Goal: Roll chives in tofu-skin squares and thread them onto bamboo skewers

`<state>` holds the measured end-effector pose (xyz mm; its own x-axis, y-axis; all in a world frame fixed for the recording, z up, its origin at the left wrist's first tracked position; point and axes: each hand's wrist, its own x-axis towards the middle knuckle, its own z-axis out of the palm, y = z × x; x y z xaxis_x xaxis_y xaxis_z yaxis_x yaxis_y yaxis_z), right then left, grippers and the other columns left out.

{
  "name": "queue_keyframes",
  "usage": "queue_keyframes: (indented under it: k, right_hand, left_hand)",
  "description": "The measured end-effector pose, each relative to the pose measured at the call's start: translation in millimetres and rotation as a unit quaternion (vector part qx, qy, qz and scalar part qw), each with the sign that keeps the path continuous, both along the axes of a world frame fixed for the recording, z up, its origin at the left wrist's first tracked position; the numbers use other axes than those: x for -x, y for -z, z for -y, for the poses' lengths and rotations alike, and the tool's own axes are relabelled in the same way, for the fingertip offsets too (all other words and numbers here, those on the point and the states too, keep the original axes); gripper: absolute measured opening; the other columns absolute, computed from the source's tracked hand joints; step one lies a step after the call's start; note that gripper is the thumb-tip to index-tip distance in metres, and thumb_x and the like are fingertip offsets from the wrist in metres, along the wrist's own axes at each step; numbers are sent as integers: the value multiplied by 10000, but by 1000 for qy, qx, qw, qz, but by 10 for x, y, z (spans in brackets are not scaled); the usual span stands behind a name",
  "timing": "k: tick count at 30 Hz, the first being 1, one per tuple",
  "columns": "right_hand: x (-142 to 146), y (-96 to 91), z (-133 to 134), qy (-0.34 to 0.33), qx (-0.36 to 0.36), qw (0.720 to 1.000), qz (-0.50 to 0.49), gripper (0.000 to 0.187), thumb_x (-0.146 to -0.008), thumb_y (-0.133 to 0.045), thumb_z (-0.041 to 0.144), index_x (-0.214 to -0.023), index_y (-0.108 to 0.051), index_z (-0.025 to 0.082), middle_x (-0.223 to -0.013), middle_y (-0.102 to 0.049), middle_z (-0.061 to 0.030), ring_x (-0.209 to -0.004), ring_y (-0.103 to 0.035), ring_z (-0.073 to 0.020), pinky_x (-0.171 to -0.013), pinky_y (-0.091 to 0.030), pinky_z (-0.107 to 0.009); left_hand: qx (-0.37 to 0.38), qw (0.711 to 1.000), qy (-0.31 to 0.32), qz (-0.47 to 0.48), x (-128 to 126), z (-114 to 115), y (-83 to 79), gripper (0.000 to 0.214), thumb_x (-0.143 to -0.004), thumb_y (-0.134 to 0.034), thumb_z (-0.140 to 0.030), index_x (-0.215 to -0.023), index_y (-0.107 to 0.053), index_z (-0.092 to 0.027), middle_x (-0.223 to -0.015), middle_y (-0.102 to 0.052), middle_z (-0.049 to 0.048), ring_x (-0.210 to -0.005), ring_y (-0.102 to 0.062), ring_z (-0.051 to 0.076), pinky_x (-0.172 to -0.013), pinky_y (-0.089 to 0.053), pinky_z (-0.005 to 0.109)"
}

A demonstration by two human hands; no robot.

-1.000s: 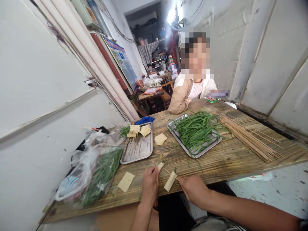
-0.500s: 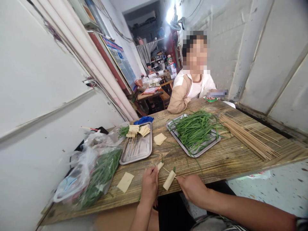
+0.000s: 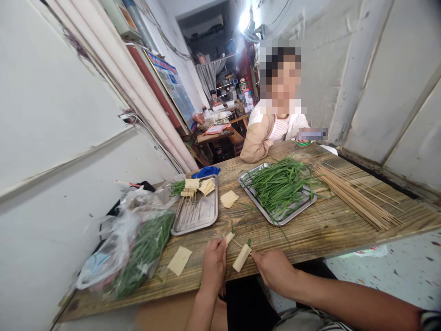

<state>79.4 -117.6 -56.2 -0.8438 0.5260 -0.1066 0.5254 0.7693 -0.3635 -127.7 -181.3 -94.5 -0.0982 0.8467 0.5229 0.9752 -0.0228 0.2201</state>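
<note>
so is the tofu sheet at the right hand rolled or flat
Rolled: the tofu sheet forms a tube, with chive tips showing at its top end.

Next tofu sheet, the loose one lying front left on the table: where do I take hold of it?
Probably its right edge, coming from the side of the left hand. The tofu sheet lies flat on the table, so only an edge can be lifted and pinched, and the plastic bag crowds its left.
</note>
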Motion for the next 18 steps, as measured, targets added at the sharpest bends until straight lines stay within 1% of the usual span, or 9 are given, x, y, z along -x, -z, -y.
queue_keyframes:
  k: [5,10,18]
  right_hand:
    - [32,3,15,1,-10,1000,8,351,-791,-422,93,-1089,-608,97,-908,-696,-143,-811,-660,-245,-657,-444,-292]
    - [70,21,13,4,-11,1000,19,359,-791,-431,99,-1105,-606,102,-896,-698,-136,-811,-662,-244,-657,-451,-287]
    - [138,-48,-1,2,-6,999,45,396,-795,-439,86,-1166,-579,80,-936,-694,-148,-840,-660,-239,-673,-453,-276]
  left_hand:
    - [13,1000,6,10,22,6,18,244,-917,-407,-193,-984,-640,-173,-847,-617,64,-775,-531,175,-702,-446,315]
    - [15,1000,14,19,34,4,-3,241,-916,-414,-200,-959,-649,-169,-828,-620,61,-760,-526,171,-696,-441,311]
    - [21,999,27,19,56,4,-8,253,-920,-407,-212,-963,-652,-163,-811,-620,63,-745,-522,170,-690,-432,310]
